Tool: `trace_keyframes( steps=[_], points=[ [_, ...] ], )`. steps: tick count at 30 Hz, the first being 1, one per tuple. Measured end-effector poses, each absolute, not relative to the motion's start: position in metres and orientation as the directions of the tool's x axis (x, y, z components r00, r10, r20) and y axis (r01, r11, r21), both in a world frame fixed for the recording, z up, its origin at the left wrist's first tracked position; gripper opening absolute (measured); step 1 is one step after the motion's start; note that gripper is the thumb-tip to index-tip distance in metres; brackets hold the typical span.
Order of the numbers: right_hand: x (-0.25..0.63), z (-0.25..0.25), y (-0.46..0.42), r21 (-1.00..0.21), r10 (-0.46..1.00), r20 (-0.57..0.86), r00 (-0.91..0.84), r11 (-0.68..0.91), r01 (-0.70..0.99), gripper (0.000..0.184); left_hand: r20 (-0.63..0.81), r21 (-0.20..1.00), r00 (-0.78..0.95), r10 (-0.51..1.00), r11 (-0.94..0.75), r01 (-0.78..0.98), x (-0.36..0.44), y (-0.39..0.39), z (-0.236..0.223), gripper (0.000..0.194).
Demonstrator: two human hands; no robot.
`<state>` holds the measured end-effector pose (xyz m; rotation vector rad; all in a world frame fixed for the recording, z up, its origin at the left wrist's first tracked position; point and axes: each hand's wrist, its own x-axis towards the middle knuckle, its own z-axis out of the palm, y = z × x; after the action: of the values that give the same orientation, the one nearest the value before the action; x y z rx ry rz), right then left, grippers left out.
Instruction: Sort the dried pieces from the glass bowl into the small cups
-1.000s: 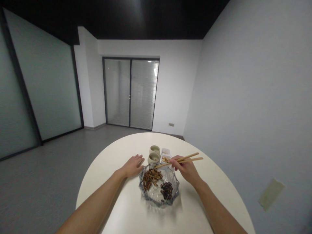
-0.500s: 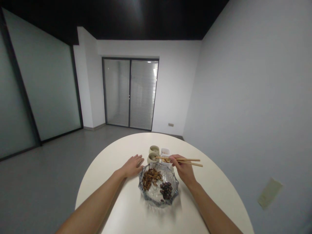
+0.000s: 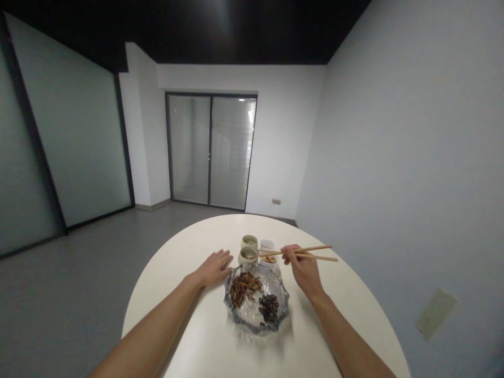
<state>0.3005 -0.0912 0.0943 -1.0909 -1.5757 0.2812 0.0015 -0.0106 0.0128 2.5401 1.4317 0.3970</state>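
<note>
My right hand [image 3: 302,269] holds a pair of wooden chopsticks [image 3: 275,254] in a pinch, their tips reaching left to the near beige ceramic cup [image 3: 248,255]. Nothing shows between the tips. Beside those tips is a small white square dish [image 3: 269,263] holding pale nuts. My left hand [image 3: 214,268] lies flat and open on the table, next to the rim of a faceted glass bowl [image 3: 255,326]. In the bowl are a pile of brown seeds [image 3: 244,290] and a pile of dark seeds [image 3: 269,308].
A second beige cup [image 3: 249,241] and a second white dish [image 3: 266,245] stand behind these on the round white table [image 3: 189,247]. The table edge curves around them. Beyond it are a grey floor, frosted glass partitions and a glass door with blinds [image 3: 211,151].
My right hand has shifted right, and the chopsticks have swung from above the bowl to level near the cup and dish. My left hand and the bowl have not moved.
</note>
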Motion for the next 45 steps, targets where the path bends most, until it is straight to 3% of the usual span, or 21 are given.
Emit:
trace_keyframes(
  steps=[4, 10, 21, 34, 45],
  points=[
    [0.308, 0.102, -0.095, -0.704, 0.777, 0.629, 0.016, 0.561, 0.436, 0.059, 0.131, 0.302, 0.493, 0.86, -0.509, 0.806, 0.002, -0.009, 0.012, 0.053],
    [0.317, 0.102, -0.096, -0.667, 0.822, 0.565, -0.074, 0.508, 0.546, 0.067, 0.134, 0.301, 0.5, 0.855, -0.516, 0.802, 0.001, -0.007, 0.01, 0.054],
    [0.324, 0.099, -0.096, -0.594, 0.835, 0.501, -0.229, 0.524, 0.611, 0.055, 0.135, 0.315, 0.495, 0.858, -0.511, 0.8, 0.003, -0.01, 0.012, 0.055],
    [0.324, 0.099, -0.096, -0.633, 0.841, 0.498, -0.212, 0.519, 0.574, 0.052, 0.14, 0.296, 0.502, 0.854, -0.52, 0.801, 0.002, -0.007, 0.009, 0.054],
    [0.32, 0.096, -0.094, -0.681, 0.828, 0.552, -0.096, 0.514, 0.521, 0.054, 0.123, 0.289, 0.503, 0.856, -0.515, 0.807, 0.002, -0.008, 0.012, 0.056]
  ],
)
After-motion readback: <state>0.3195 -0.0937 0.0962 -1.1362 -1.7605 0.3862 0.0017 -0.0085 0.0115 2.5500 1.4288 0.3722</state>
